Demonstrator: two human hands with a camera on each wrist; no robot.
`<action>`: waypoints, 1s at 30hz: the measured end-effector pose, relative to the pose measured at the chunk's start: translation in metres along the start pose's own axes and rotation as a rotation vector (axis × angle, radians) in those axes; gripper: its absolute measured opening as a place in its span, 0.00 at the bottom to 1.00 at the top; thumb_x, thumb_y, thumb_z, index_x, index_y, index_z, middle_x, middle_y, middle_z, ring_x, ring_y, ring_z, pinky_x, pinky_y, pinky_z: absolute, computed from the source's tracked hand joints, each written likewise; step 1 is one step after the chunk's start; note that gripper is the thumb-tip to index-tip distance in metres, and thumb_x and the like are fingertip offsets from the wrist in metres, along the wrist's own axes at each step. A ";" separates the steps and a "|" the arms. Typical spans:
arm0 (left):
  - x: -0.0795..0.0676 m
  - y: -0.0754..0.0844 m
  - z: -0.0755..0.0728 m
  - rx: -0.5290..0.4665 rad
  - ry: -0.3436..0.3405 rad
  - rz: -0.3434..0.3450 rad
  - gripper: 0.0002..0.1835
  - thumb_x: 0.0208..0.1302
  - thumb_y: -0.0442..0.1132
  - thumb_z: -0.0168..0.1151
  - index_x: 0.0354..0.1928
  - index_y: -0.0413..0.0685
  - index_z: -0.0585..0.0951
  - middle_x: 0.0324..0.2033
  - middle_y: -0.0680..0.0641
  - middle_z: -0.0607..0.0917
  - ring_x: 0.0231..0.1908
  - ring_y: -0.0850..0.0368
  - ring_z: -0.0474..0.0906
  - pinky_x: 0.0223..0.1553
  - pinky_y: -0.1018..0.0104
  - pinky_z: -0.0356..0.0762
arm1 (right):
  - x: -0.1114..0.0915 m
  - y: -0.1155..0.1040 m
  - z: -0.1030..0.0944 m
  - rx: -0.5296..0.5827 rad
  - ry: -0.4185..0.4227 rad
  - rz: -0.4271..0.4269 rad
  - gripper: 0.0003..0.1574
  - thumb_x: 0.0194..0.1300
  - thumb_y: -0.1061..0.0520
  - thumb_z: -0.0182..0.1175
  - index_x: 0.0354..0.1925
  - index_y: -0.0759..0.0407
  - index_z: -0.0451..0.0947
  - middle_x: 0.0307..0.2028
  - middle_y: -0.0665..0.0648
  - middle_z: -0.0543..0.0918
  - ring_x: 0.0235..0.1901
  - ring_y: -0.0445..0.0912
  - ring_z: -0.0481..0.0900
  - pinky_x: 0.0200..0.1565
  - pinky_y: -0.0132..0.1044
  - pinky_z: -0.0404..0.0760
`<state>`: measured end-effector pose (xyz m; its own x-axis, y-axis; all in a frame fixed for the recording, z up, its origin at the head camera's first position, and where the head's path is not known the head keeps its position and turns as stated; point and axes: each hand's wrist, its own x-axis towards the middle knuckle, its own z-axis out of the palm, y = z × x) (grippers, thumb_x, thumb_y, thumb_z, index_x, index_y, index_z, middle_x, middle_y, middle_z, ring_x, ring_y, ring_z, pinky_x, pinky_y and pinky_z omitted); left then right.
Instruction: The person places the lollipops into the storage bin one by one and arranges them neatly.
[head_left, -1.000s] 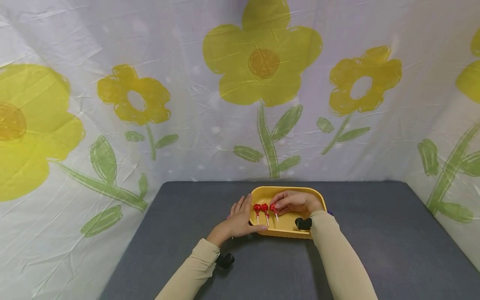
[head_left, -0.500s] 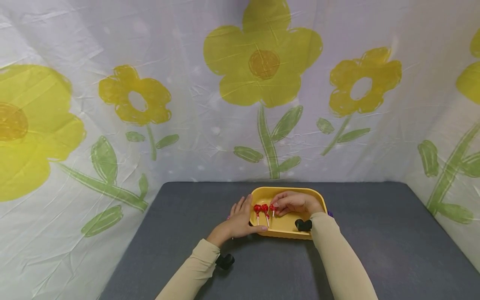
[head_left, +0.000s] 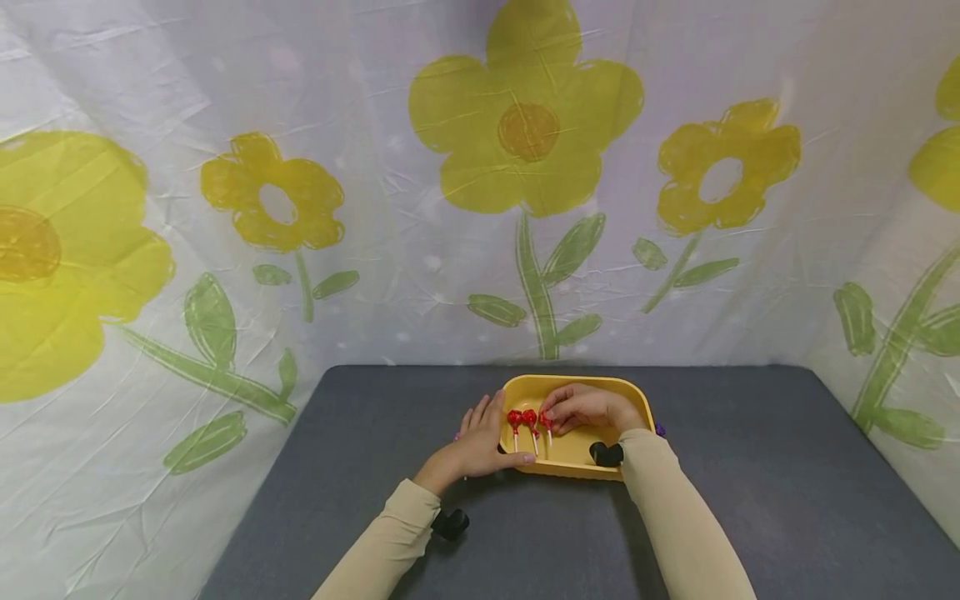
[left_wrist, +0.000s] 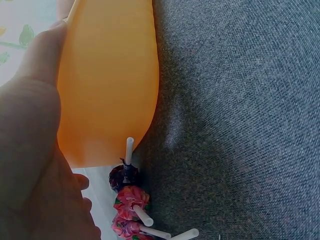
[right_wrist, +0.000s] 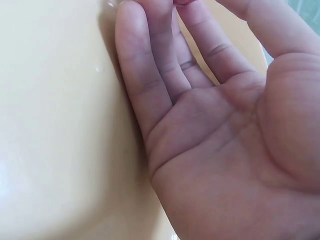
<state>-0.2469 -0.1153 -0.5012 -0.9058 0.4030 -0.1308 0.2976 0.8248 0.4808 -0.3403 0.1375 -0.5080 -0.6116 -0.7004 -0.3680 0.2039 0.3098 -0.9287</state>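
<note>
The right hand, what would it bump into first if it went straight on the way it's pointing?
Probably the middle red lollipop, just past the pinched lollipop in the right hand's fingers, though depth is hard to judge from the head view.

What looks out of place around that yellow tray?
Nothing looks spilled or damaged. Slightly odd: several wrapped lollipops lie outside the tray, near the left hand, while the red lollipops are inside it. Something purple also peeks out beyond its other end, too small to identify.

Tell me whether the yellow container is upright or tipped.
Upright: in the head view, the yellow container has its open top facing up, with red lollipops inside.
</note>
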 end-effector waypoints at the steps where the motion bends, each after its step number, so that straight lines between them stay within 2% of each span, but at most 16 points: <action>1: 0.000 0.000 0.000 -0.001 0.000 0.001 0.68 0.54 0.76 0.59 0.79 0.45 0.33 0.79 0.41 0.45 0.79 0.40 0.35 0.77 0.38 0.36 | 0.001 0.001 0.000 -0.011 0.004 -0.001 0.12 0.71 0.62 0.55 0.50 0.65 0.77 0.32 0.48 0.84 0.31 0.40 0.83 0.44 0.35 0.86; 8: 0.001 -0.001 0.001 -0.007 0.003 0.003 0.67 0.55 0.75 0.59 0.79 0.45 0.33 0.79 0.41 0.45 0.79 0.41 0.35 0.77 0.38 0.36 | 0.002 0.002 0.001 -0.063 0.028 0.002 0.15 0.71 0.62 0.57 0.53 0.69 0.77 0.31 0.48 0.85 0.30 0.40 0.83 0.41 0.34 0.87; 30: 0.001 -0.001 0.000 -0.020 0.002 0.010 0.67 0.54 0.76 0.59 0.79 0.46 0.34 0.79 0.41 0.47 0.79 0.40 0.36 0.77 0.38 0.36 | 0.002 -0.002 0.005 -0.176 0.082 -0.007 0.16 0.69 0.59 0.61 0.51 0.69 0.80 0.30 0.48 0.86 0.29 0.40 0.84 0.40 0.36 0.87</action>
<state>-0.2480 -0.1153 -0.5017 -0.9034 0.4105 -0.1237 0.3006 0.8123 0.4998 -0.3378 0.1319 -0.5068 -0.6746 -0.6501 -0.3496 0.0672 0.4176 -0.9061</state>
